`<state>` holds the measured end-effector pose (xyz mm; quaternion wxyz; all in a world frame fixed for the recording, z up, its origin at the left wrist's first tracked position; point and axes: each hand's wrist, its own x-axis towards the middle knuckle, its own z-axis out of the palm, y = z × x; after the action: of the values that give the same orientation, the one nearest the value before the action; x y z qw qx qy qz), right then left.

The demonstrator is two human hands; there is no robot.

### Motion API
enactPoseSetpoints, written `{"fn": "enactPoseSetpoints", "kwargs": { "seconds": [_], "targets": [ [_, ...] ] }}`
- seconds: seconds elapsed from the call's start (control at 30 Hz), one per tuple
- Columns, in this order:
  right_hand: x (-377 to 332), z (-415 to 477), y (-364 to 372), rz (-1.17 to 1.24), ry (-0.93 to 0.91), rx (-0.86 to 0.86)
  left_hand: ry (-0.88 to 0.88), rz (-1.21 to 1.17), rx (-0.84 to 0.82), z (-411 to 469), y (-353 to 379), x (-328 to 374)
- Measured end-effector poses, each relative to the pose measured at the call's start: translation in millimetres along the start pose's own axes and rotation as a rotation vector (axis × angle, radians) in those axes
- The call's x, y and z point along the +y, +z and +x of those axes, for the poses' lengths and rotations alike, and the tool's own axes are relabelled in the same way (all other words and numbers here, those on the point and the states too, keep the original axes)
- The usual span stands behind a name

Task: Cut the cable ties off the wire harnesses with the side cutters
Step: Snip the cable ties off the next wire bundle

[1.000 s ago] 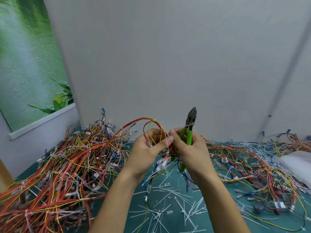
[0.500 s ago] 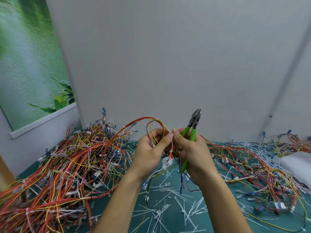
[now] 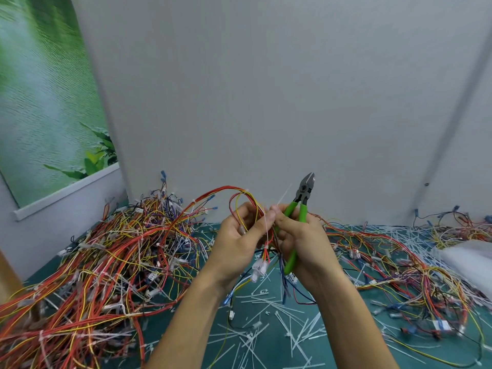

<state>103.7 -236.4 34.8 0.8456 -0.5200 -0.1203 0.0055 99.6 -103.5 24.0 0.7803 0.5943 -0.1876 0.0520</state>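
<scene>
On your left, the pile (image 3: 111, 251) of tied harnesses lies heaped within easy reach, likely the stock yet to be done. Your left hand (image 3: 239, 243) curls round one harness (image 3: 247, 206), with the thumb pressing the red and yellow wires against the fingers. That makes the loop stand up and keeps the bundle steady in front of you. A thin white tie (image 3: 283, 195) sticks up between your thumbs; I cannot tell whether it is already cut through. Your right hand (image 3: 303, 243) grips the cutters (image 3: 303, 195) by the green handles, with the head pointing up and away from the wires. I judge this keeps the blades clear while your thumb and forefinger work at the tie. Below your hands, cut ties (image 3: 292, 338) litter the mat (image 3: 407, 352), seemingly left where they drop. Further right a looser heap (image 3: 399, 262) sprawls apart from the first pile, probably the harnesses already freed.
</scene>
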Motion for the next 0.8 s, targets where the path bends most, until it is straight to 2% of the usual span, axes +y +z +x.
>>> {"fn": "enactPoseSetpoints", "kwargs": {
  "seconds": [0.33, 0.8],
  "targets": [
    [-0.9, -0.7, -0.8, -0.164, -0.095, 0.016, 0.069, 0.014, -0.048, -0.9, 7.6, -0.8],
    [6.6, 3.6, -0.6, -0.173, -0.124, 0.167, 0.082, 0.156, -0.024, -2.5, 5.8, -0.7]
  ]
}}
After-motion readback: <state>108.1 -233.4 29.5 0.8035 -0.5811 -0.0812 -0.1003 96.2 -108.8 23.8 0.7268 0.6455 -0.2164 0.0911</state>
